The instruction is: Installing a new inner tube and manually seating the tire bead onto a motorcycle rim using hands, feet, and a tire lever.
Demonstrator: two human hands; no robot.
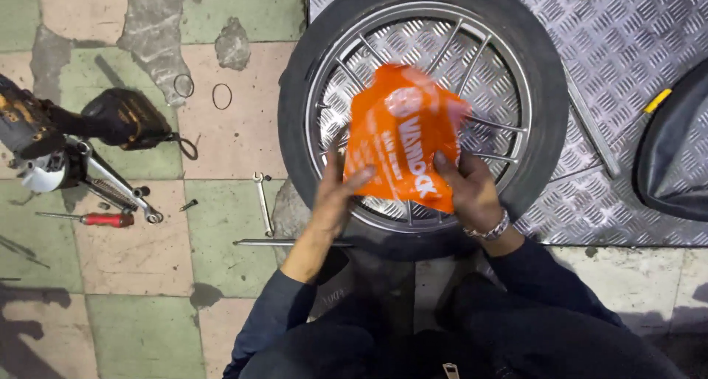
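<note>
I hold an orange plastic packet (402, 139) with white print above a spoked motorcycle wheel (423, 113) that lies flat. My right hand (472, 191), with a metal bracelet on the wrist, grips the packet's lower right edge. My left hand (335, 195) touches its lower left edge with the fingers spread; the packet is blurred. The wheel's black tyre (295, 121) rests partly on a metal tread plate (627, 47) and partly on the tiled floor.
On the tiled floor (140, 261) to the left lie a power tool (74, 139), a red-handled screwdriver (99, 219), a spanner (262, 200) and a long rod (273, 242). A second black tyre (675, 154) and a metal bar (590, 124) lie on the plate at right.
</note>
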